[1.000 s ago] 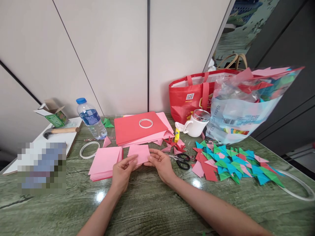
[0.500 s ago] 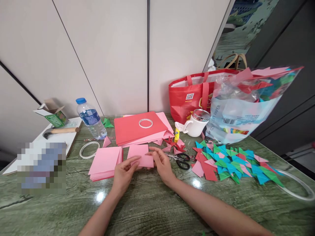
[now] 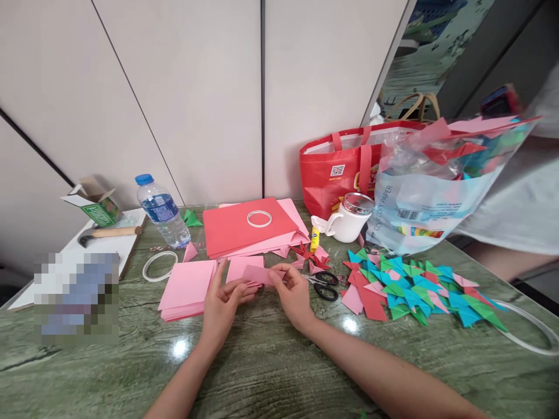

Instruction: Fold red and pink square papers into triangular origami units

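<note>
Bare forearms (image 3: 187,372) stretch across a green table (image 3: 271,372), the left hand (image 3: 222,302) with forefinger raised and thumb near the sheet's edge, its grip impossible to tell; the right hand (image 3: 294,294) pinches the pink sheet (image 3: 264,274) between thumb and fingers, right of a pink stack (image 3: 187,285). Beyond stand a lidded white mug (image 3: 350,226), a clear bag (image 3: 414,201) stuffed with coloured paper pieces (image 3: 456,153), and a red bag (image 3: 321,189).

Bottle (image 3: 162,210): far left, upright, blue-capped;
Wooden-handled tool (image 3: 116,232): left, before the green box (image 3: 103,211);
Mug (image 3: 351,224): far right, before the red bag (image 3: 321,183)
</note>
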Demonstrator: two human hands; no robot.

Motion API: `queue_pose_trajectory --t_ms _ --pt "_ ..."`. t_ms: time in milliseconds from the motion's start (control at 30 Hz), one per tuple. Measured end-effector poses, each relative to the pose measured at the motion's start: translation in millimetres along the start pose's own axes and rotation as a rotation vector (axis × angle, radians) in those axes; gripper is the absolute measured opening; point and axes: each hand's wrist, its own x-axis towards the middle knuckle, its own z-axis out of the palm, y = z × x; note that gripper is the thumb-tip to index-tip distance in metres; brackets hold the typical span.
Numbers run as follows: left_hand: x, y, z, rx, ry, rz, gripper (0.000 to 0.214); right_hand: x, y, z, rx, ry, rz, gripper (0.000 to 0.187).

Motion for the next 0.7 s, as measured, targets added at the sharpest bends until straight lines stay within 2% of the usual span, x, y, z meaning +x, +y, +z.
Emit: queue_pose_trajectory --t_ms 67,233,367,467,567,700 --pt "0.3 0.2 0.7 -0.010 -0.044 -0.058 0.093 -0.6 -0.7 -0.3 -0.032 -0.023 -0.055 0.013" --pt "0.6 -0.6 0.2 -0.047 -0.069 -0.076 0.086 -6.4 -7.0 -0.6 -0.033 -0.246 -0.120 0.009" --pt "0.0 1.8 0.0 -0.031 -0.025 -0.048 0.082 -8.3 -12.1 -1.9 -0.018 -0.356 -0.146 0.023" --pt "-0.7 3.6 0.7 0.005 -0.023 -0.021 0.077 -7.9 -14.0 -2.2 -0.025 -0.382 -0.186 0.032" --pt "-0.9 3.7 1.0 0.046 -0.021 -0.002 0.073 -8.4 -13.9 -1.3 -0.062 -0.377 -0.216 0.027" --pt "-0.4 2.0 0.0 0.112 -0.013 0.046 0.064 -9.5 -7.7 -0.4 -0.051 -0.297 -0.155 0.020"
